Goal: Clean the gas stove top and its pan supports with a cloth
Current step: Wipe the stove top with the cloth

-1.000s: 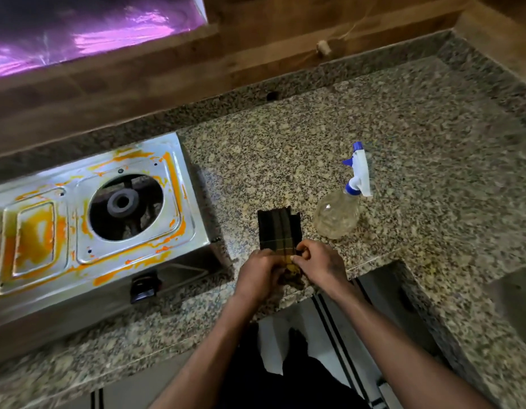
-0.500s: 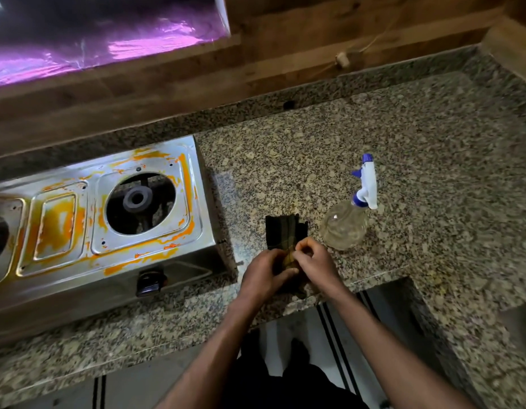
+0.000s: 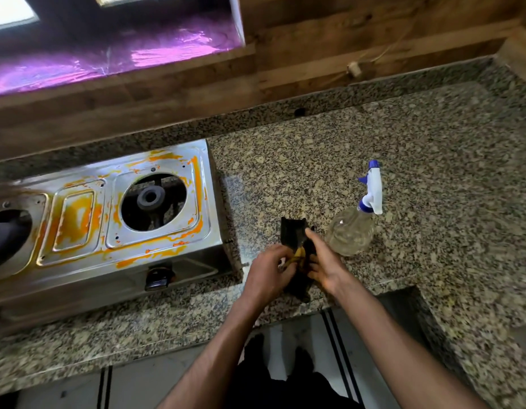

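Since half a second ago both hands have shifted little, though the right hand [image 3: 323, 261] now lies further over the dark cloth [image 3: 294, 236], its fingers [image 3: 313, 236] stretched along the cloth's right edge toward the far end. Nearest, two bare forearms reach over the front edge of the granite counter [image 3: 315, 160]. Left hand [image 3: 267, 271] curls its fingers round the near, bunched end of the cloth, where a yellow-orange stained patch shows just between the two hands. Right thumb and fingers grip the same fold from the other side. Beyond the fingertips the rest of the cloth lies flat on the counter, folded into a narrow strip. Just right of the right fingers a clear spray bottle [image 3: 351, 231] with a white and blue trigger head lies tilted on the granite, near the cloth. Well left of the left fingers sits the steel gas stove [image 3: 108, 219], its top smeared with orange residue, its burners bare of pan supports. Farther off runs a wooden wall [image 3: 315, 54]
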Available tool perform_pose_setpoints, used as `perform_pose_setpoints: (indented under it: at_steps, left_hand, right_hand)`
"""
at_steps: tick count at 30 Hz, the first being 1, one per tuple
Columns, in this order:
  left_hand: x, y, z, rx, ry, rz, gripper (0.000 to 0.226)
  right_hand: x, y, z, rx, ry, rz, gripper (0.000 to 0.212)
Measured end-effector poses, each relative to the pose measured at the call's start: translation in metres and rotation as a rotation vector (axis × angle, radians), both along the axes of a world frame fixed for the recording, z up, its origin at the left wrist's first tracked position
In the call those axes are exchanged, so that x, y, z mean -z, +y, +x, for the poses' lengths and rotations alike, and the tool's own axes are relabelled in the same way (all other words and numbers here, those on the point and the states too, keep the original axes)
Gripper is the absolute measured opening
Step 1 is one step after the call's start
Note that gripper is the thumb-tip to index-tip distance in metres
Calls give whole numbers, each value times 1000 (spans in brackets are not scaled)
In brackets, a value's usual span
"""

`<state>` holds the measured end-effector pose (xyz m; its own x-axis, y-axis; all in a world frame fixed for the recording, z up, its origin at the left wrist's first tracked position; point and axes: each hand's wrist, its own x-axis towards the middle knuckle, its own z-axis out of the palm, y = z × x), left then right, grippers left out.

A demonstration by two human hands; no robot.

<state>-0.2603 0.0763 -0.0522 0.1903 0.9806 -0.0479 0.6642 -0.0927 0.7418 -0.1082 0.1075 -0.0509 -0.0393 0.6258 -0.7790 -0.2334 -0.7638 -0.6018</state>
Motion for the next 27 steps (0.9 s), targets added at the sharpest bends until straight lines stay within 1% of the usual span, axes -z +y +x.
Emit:
perform_pose_setpoints:
  at_steps: [1, 3, 5, 8, 9, 10, 12, 13, 15, 17, 19, 20, 24, 27]
  left_hand:
    - [-3, -2, 0, 60, 37, 22, 15]
    - [-8, -9, 1, 100, 74, 59, 17]
    - [-12, -13, -1, 65, 15, 53, 22]
    - [-22, -18, -4, -117, -189, 8, 27]
    - [-26, -19, -6, -184, -231, 3, 33]
    - [-32, -19, -7, -226, -248, -11, 45]
    - [-43, -18, -8, -229, -234, -33, 75]
    - [-48, -18, -7, -212, -225, -27, 86]
    - [-59, -17, -9, -238, -231, 24, 95]
    - [-73, -15, -16, -330, -271, 85, 91]
    - [-86, -15, -35, -403, -342, 126, 77]
    - [-91, -15, -45, -407, -379, 119, 70]
    - [-103, -21, -85, -444, -537, 58, 56]
    - [-112, -28, -123, -503, -546, 97, 38]
  right_hand:
    - [-1, 3, -2, 4, -10, 15, 30]
    - [-4, 7, -6, 58, -40, 72, 11]
    - [-6, 10, -10, 108, -86, 138, 10]
    - [-20, 10, -15, 77, -119, 231, 14]
    - [-27, 10, -18, 61, -108, 267, 16]
    - [-35, 12, -21, 55, -99, 303, 18]
    - [-55, 15, -30, 61, -63, 368, 20]
    - [-66, 17, -36, 55, -40, 399, 21]
    - [-87, 20, -49, 18, 0, 457, 20]
    - [-106, 23, -61, 7, 43, 502, 20]
    - [-123, 24, -77, -6, 113, 531, 19]
    - [-130, 26, -85, -16, 143, 537, 20]
    - [-151, 28, -117, -56, 231, 563, 22]
    - [-166, 26, -154, -96, 249, 590, 23]
